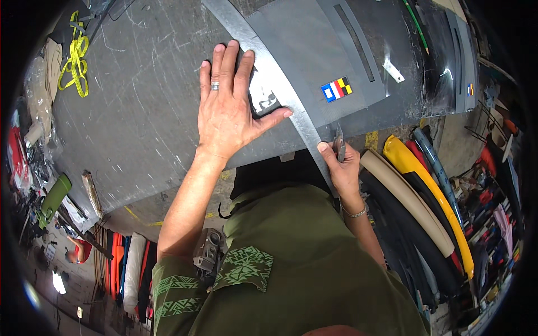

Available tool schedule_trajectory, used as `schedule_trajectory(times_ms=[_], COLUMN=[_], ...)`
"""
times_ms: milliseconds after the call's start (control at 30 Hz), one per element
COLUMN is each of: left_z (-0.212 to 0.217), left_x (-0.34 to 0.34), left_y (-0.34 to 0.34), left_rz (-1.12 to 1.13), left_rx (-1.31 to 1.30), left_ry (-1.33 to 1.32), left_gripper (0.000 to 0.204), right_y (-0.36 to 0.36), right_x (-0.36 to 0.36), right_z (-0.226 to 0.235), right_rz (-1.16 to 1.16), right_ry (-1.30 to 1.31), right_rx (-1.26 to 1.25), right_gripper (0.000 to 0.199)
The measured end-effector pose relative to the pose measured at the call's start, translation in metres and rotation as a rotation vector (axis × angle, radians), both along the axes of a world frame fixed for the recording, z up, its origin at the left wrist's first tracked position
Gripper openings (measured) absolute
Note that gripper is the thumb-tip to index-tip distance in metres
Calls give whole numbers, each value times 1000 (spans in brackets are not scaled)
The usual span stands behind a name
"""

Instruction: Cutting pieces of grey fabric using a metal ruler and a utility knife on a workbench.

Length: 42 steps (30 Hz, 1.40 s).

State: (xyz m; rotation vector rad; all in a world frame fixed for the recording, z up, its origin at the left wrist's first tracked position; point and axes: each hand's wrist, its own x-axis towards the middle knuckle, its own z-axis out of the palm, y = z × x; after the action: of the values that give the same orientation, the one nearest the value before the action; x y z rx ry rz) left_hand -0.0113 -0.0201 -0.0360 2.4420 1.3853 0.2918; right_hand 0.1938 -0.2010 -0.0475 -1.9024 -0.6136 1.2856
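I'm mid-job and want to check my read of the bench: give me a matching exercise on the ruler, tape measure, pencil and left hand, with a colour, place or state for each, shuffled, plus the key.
Things
1. Ruler
2. Tape measure
3. Pencil
4. Left hand

Descriptions
A. Green, toward the picture's upper right
B. Palm down, thumb on a metal strip
C. Yellow, in loose loops
D. Silver, reaching from the picture's top edge to the right hand

Pairs: 1-D, 2-C, 3-A, 4-B

Coloured rolls (pixel 412 201) flank this scuffed desk (pixel 145 123); yellow markings (pixel 371 140) cross the grey floor (pixel 174 204); a white light (pixel 59 282) glares over there.
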Motion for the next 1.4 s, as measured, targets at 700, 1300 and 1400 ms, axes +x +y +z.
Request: schedule_trajectory(times_ms=[700, 1300, 1400], left_z=[-3, -2, -2], left_x=[-2, -1, 0], left_y=[0, 0, 0], left_rz=[-2, 1, 0], left_rx=[-26, -13, -11], left_ry=[-30, -6, -2], left_gripper=[119, 116, 116], right_y=[-1, -2, -2], right_x=[1, 2, 2], right_z=[0, 0, 0], right_rz=[1, 0, 0], right_ry=[-1, 9, 19], right_rx=[40, 31, 35], right_gripper=[19, 17, 16])
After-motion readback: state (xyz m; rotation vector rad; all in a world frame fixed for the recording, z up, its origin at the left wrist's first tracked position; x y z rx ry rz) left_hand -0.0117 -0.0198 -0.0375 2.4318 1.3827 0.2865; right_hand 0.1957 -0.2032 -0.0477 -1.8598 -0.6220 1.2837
